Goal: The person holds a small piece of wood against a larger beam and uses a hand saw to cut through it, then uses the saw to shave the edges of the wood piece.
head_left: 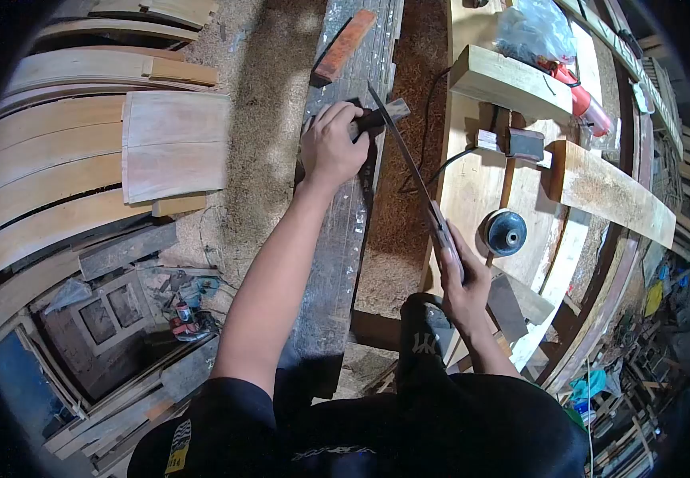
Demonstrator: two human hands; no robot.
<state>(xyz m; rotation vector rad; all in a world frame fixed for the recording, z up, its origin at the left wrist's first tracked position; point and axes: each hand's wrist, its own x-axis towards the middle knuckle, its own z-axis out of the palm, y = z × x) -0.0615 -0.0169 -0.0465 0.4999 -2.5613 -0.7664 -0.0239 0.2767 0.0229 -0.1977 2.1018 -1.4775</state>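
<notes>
My left hand [333, 143] is closed over a short dark wood piece [371, 122], pressing it down on the long worn bench plank [333, 263]. A paler end [398, 109] of the piece juts out past its right side. My right hand [466, 291] is wrapped round the handle of a handsaw [410, 163]. The thin blade slants up and left, and crosses the piece near its pale end, just right of my left fingers. Farther up the plank lies a reddish-orange block [345, 46].
On the right, a wooden worktop [472, 159] carries a thick timber block [512, 82], a red power tool [588, 107], a round dark-blue disc [506, 233] and a curved board [616, 195]. A black cable [448, 163] trails there. Curved boards [58, 167] are stacked left; sawdust covers the floor.
</notes>
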